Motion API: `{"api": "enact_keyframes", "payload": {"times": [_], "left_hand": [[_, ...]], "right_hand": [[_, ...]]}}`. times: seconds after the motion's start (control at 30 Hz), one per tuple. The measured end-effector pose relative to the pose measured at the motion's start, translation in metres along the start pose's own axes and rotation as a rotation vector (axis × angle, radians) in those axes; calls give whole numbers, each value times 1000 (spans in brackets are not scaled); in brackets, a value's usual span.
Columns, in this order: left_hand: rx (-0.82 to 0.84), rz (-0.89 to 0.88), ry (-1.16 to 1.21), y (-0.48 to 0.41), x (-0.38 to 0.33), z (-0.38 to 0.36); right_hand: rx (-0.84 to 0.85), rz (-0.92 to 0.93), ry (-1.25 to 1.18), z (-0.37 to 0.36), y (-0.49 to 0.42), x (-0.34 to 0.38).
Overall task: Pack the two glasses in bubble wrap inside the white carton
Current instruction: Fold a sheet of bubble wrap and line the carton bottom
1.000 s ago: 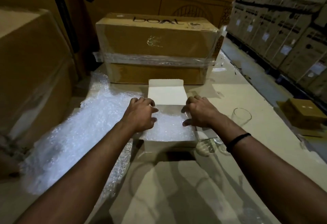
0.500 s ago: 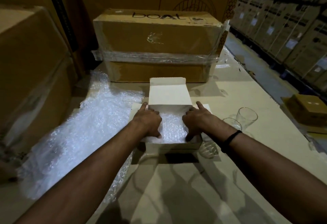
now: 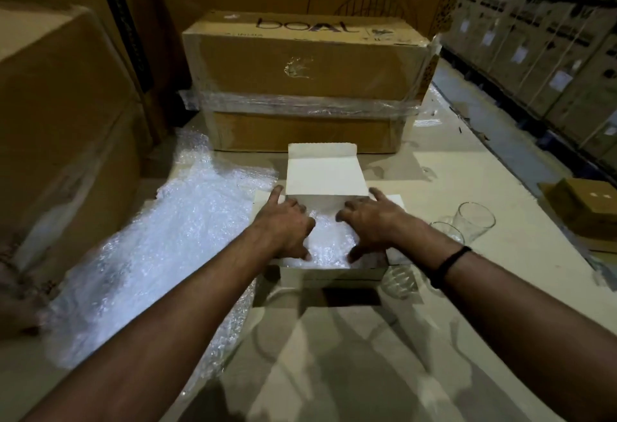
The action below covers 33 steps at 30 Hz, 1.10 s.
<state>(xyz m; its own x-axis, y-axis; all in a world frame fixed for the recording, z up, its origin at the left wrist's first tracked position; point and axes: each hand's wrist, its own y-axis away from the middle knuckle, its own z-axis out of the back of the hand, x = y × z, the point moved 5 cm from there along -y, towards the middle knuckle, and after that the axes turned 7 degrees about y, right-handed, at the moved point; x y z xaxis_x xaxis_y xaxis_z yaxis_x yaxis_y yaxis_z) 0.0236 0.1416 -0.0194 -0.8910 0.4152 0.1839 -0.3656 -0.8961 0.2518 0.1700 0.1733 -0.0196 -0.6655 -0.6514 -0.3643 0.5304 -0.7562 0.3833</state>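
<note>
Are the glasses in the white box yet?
No, the glasses stand on the table right of the white carton; inside is bubble wrap.

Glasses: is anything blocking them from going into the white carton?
Only the person's own hands. The left hand and right hand press bubble wrap into the white carton, covering its opening. The glasses stand to its right.

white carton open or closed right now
Open: the lid flap of the white carton is folded back, and bubble wrap shows inside it.

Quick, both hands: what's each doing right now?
Left hand: open, pressing bubble wrap into the carton.
Right hand: open, pressing the same wrap.
</note>
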Motion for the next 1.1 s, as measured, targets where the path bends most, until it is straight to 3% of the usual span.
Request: {"api": "enact_keyframes", "payload": {"times": [0.13, 0.3, 0.4, 0.5, 0.63, 0.83, 0.9, 1.0, 1.1], "left_hand": [[218, 50, -101, 2, -6, -12], [285, 116, -181, -2, -17, -17], [253, 84, -66, -8, -6, -11], [153, 56, -3, -15, -1, -3], [197, 64, -35, -23, -12, -16], [50, 51, -54, -18, -11, -5], [16, 43, -38, -13, -8, -2], [128, 90, -59, -4, -9, -9], [195, 173, -26, 0, -15, -13]], "right_hand": [[177, -10, 143, -13, 9, 1], [156, -36, 201, -23, 6, 14], [160, -53, 103, -13, 5, 6], [-2, -19, -22, 3, -4, 8], [4, 8, 43, -17, -19, 26], [-90, -27, 82, -11, -11, 18], [-38, -43, 101, -5, -2, 11], [57, -59, 122, -12, 8, 15], [17, -83, 124, -20, 6, 22]]}}
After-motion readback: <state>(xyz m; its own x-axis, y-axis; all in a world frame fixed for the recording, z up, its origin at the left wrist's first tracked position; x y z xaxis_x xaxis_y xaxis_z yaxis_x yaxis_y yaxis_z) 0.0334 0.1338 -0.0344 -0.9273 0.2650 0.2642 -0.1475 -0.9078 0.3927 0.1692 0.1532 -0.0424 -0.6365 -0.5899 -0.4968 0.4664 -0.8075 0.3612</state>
